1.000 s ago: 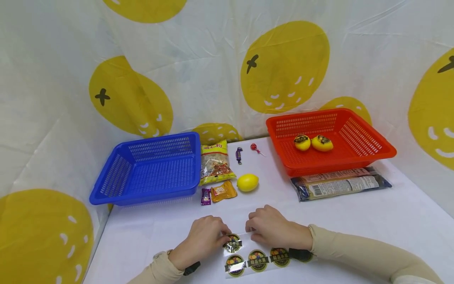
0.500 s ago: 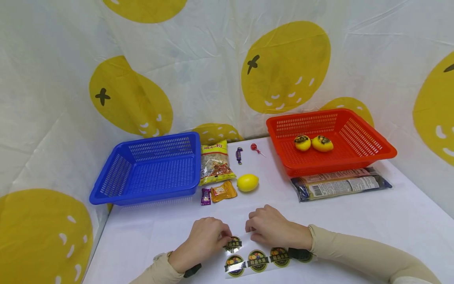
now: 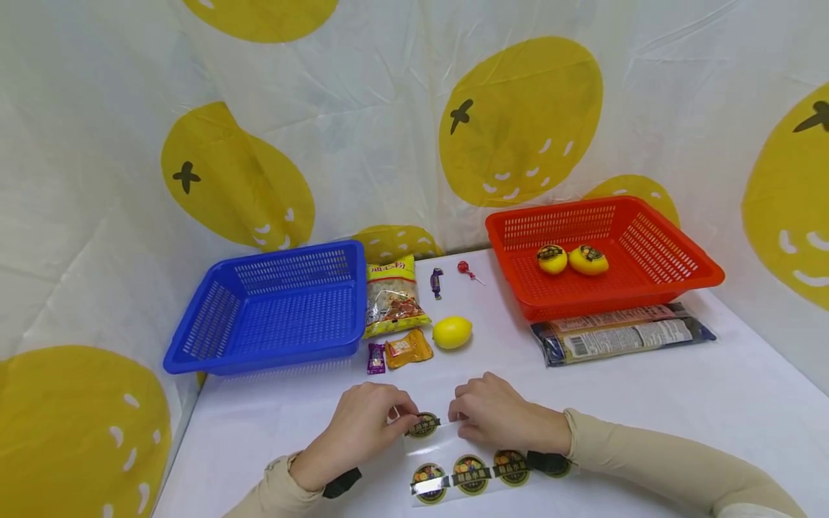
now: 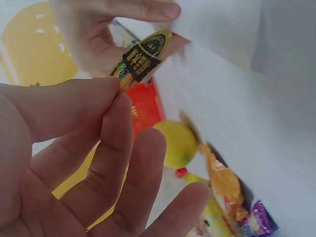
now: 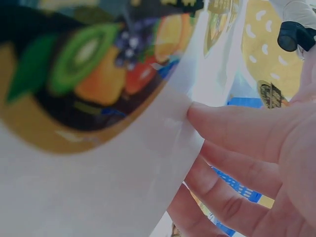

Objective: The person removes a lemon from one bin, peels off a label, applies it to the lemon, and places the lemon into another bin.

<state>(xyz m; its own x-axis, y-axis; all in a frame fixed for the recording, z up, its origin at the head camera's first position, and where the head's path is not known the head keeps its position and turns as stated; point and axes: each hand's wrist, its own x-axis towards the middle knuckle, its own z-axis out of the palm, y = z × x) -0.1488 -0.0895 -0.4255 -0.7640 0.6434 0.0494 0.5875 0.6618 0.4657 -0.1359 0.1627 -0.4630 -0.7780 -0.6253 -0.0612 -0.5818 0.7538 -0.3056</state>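
My left hand [image 3: 361, 423] pinches a round black-and-gold fruit sticker [image 3: 424, 425] by its edge, between thumb and index finger. In the left wrist view the sticker [image 4: 143, 58] stands tilted off the fingertips, its other fingers spread loosely. My right hand [image 3: 497, 414] pinches the far edge of a glossy sticker sheet [image 3: 430, 447], its thumb on the face and its fingers behind, as the right wrist view shows. A front row of similar round stickers [image 3: 470, 474] remains on the sheet, the rightmost partly behind the right wrist's black camera. A plain yellow lemon [image 3: 452, 333] lies beyond the hands.
A blue basket [image 3: 265, 355] stands at left. The red basket [image 3: 622, 293] at right holds two stickered lemons [image 3: 587, 260] and overlaps flat packets [image 3: 628, 341]. Between them lie a yellow food bag [image 3: 393, 298], an orange packet [image 3: 408, 349], purple candies [image 3: 376, 359] and a lollipop [image 3: 463, 267].
My left hand has lifted the upper-left sticker off the sheet and moved slightly up and away, leaving a bare spot there. The right hand has stayed on the sheet.
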